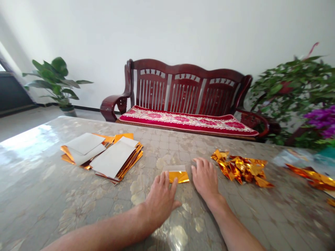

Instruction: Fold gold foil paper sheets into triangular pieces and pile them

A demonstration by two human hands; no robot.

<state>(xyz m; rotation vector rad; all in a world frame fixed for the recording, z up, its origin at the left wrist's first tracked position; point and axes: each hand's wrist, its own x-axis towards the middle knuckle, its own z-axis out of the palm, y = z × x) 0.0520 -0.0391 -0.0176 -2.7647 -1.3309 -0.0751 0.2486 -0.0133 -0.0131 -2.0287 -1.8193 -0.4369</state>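
A small sheet of gold foil paper (180,176) lies on the table between my hands, its near part folded over so gold shows below a pale strip. My left hand (162,195) rests at the sheet's left side, fingertips touching it and the thumb stretched out to the right. Just right of the sheet, apart from it, my right hand (205,177) lies palm down with its fingers extended and nothing in them. Left of my hands sits a loose stack of foil paper sheets (113,158), mostly pale side up with gold edges. Several folded gold foil pieces (242,169) are heaped to the right.
The table (104,212) has a glossy, flower-patterned cover. More gold foil (314,176) and clear plastic (293,157) lie at its right edge. Behind it stands a dark wooden bench (183,87) with a red cushion (180,120). Potted plants (56,78) flank the bench.
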